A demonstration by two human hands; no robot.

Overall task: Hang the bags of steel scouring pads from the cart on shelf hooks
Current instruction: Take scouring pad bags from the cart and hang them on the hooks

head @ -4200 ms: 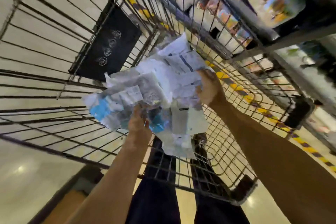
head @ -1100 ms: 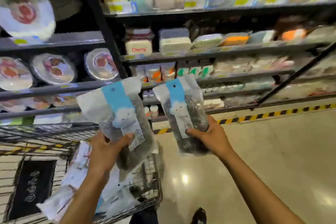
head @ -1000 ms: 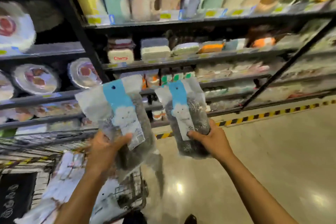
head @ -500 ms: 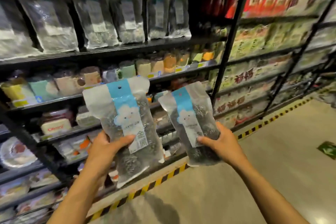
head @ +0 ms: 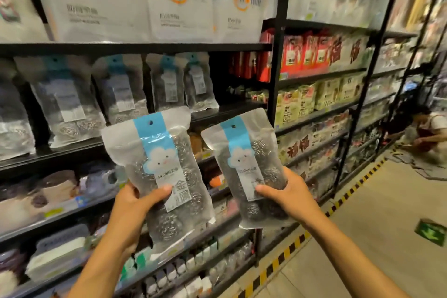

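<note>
While both bags of steel scouring pads were held upright in front of the shelving, the left hand (head: 135,203) gripped the left bag (head: 160,152) at centre frame, its thumb pressed across the printed label and its fingers hidden behind the pack. The right hand (head: 289,197) gripped the right bag (head: 244,152) just right of centre, with the thumb on the front face and the fingers wrapped round the right edge. The two packs were apart from each other. Each carried a blue header strip with a punched hole at the top, and neither hole was on a hook. Matching hanging bags (head: 167,82) occupied the row in the upper-left area of the frame, below a shelf of white carrier bags (head: 179,7). A black upright post (head: 278,60) stood behind the right bag. A yellow-and-black floor stripe (head: 285,253) ran through the lower right.
</note>
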